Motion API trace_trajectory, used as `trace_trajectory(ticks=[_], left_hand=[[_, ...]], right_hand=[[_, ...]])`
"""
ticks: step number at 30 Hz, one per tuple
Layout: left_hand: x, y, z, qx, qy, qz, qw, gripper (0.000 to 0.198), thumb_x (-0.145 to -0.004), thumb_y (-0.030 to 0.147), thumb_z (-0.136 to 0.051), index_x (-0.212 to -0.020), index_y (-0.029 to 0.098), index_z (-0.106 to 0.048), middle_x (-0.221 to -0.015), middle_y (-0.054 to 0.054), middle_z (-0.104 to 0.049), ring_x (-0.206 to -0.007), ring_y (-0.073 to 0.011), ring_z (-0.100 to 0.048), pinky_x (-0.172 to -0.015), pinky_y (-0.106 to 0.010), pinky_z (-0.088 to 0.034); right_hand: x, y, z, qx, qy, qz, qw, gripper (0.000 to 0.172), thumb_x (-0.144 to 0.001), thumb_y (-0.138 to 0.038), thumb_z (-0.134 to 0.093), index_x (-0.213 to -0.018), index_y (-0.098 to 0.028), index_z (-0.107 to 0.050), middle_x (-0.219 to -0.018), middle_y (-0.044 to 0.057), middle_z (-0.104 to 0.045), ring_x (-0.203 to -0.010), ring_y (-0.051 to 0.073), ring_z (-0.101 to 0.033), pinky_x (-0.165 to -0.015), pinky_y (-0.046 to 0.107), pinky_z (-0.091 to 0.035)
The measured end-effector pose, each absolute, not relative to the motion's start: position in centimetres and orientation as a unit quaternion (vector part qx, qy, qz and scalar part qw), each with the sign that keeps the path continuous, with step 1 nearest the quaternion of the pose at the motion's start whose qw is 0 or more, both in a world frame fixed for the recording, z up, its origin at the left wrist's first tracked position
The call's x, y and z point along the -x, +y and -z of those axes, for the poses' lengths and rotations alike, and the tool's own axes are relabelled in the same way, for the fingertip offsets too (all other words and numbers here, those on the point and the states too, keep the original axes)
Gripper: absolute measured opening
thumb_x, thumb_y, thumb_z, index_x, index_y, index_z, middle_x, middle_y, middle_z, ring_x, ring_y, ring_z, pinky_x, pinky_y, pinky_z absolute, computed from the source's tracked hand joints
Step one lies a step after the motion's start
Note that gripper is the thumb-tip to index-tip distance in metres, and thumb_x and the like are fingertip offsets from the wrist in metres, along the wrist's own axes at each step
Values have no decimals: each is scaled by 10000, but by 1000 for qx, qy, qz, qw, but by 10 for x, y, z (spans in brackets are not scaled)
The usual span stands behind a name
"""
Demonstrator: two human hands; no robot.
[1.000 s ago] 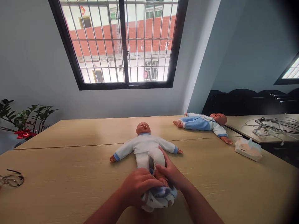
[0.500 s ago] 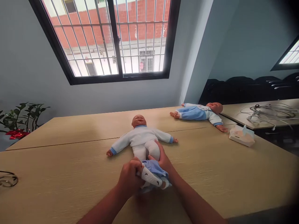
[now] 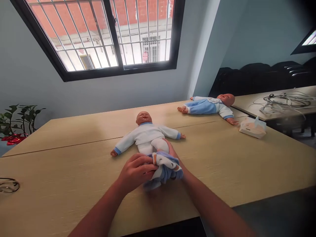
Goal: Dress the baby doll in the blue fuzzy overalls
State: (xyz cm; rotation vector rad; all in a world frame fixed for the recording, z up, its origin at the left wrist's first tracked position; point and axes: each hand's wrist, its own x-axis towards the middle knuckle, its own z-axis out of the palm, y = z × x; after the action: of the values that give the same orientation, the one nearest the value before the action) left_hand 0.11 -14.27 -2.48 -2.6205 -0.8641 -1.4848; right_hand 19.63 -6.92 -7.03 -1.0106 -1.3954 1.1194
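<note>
A baby doll in a white long-sleeved top with blue collar and cuffs lies on its back, arms spread, legs toward me. Small blue trousers with a white animal-face patch are bunched over its lower legs and around my right wrist. My left hand is closed on the trousers' left side, its fingers partly bent over the cloth. My right hand reaches through the bunched cloth and grips the doll's leg on the right side. Most of its fingers are hidden behind the leg and cloth.
A second doll in blue and white lies at the back right of the table. Near it stands a tissue pack. Coiled cables lie on another table. Glasses rest at the left edge, below a potted plant.
The view has tilted down, so things sit higher in it. My left hand has opened its fist somewhat and shifted over the trousers' edge. The cloth sits more bunched around my right wrist.
</note>
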Motion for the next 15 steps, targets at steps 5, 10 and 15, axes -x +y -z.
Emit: trace_trajectory(ticks=[5,10,15], left_hand=[[-6,-145,35,826,-378,417,10,253,-832,133,-749,-1048,258,-711,-1131,-63,-679,-929,-199,-635,-821,-342,-582],[-18,-145,47,813,-461,354,-23,483,-719,197,-780,-1166,217,-596,-1295,-133,-598,-1164,-310,-630,-940,-439,-591],[-14,-139,54,790,-487,371,-23,446,-815,245,-695,-1235,218,-547,-1213,-122,-594,-1106,-290,-635,-924,-432,-585]], right_hand=[[-194,-72,63,438,-543,-522,490,819,-814,-453,-768,-1515,-189,-435,-1369,141,-657,-1185,319,-668,-1038,447,-549],[-190,-82,58,422,-532,-545,492,728,-791,-432,-781,-1431,-234,-495,-1273,95,-696,-1149,288,-670,-1038,430,-551],[-195,-87,48,335,-540,-636,438,746,-861,-535,-752,-1497,-260,-476,-1383,79,-662,-1270,272,-625,-1114,407,-495]])
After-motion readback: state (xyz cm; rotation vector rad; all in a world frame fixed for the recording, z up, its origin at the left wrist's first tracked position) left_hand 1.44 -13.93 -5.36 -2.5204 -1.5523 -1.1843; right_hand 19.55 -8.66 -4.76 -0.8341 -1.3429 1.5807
